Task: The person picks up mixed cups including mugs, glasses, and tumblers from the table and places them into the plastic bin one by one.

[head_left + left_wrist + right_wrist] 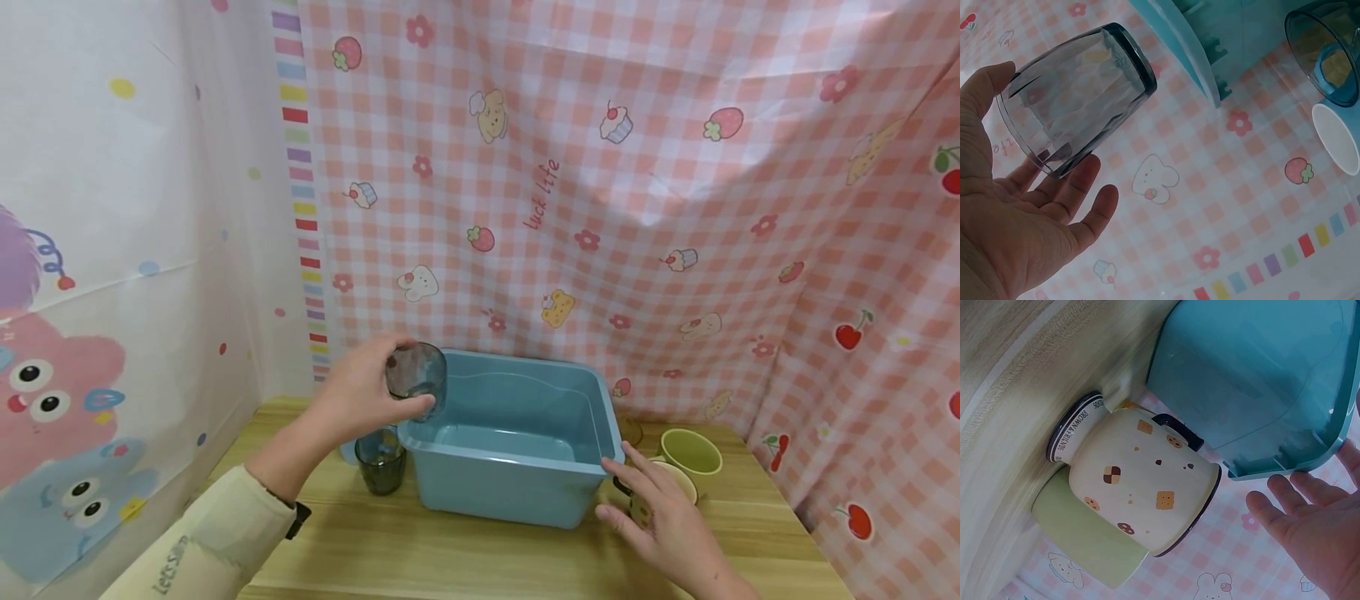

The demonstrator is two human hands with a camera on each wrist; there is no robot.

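My left hand (pixel 356 385) grips a smoky grey glass tumbler (pixel 416 375) between thumb and fingers, above the left end of a blue plastic bin (pixel 510 492). In the left wrist view the glass (pixel 1082 100) is tilted, and nothing shows inside it. The inside of the bin, as far as it shows in the head view, holds nothing. My right hand (pixel 663 525) has its fingers extended, fingertips right at the bin's right rim. Just beyond those fingers stands a cream mug (pixel 1135 481) with cookie prints and a dark handle, partly covered by the hand in the head view.
Left of the bin a second dark glass (pixel 381 473) stands on the wooden table (pixel 360 550), with a blue cup (pixel 1337 134) beside it. At right, a green cup (pixel 692 452) is next to the cream mug. Printed cloth (pixel 600 275) hangs close behind the bin.
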